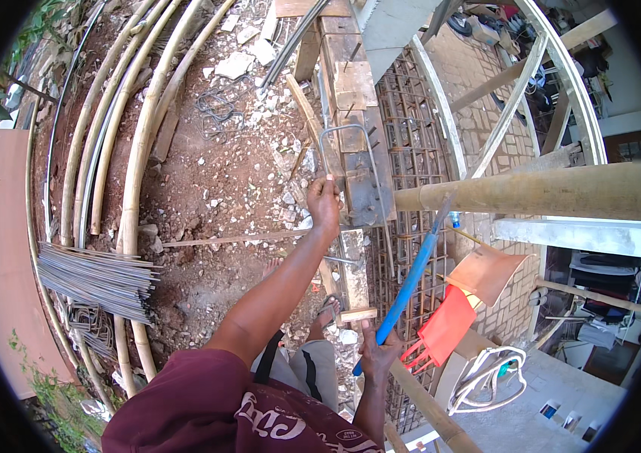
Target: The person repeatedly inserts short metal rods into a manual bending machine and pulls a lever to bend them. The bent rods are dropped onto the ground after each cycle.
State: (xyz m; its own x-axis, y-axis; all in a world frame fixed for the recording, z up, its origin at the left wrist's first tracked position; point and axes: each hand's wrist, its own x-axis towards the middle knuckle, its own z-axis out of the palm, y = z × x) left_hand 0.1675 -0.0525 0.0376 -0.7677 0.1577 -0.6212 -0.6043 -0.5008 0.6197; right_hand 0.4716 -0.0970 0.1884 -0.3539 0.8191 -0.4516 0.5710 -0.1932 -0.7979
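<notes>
My left hand (324, 198) is closed around one end of a bent steel rod (347, 128). The rod loops over a timber bench (352, 142) studded with upright steel pegs, and its far leg runs back toward me. My right hand (378, 353) grips the lower part of a bar with a blue handle (406, 284). That bar slants up to the right, and its metal tip lies near a thick bamboo pole. A short wood block (358, 314) sits beside my right thumb.
Rusty rebar cages (411, 136) run along the bench's right side. The thick bamboo pole (562, 192) crosses at right. Bamboo poles (146, 128) and a bundle of cut rods (97, 279) lie at left on rubble-strewn soil. A red bag (445, 325) and coiled white hose (486, 377) are at right.
</notes>
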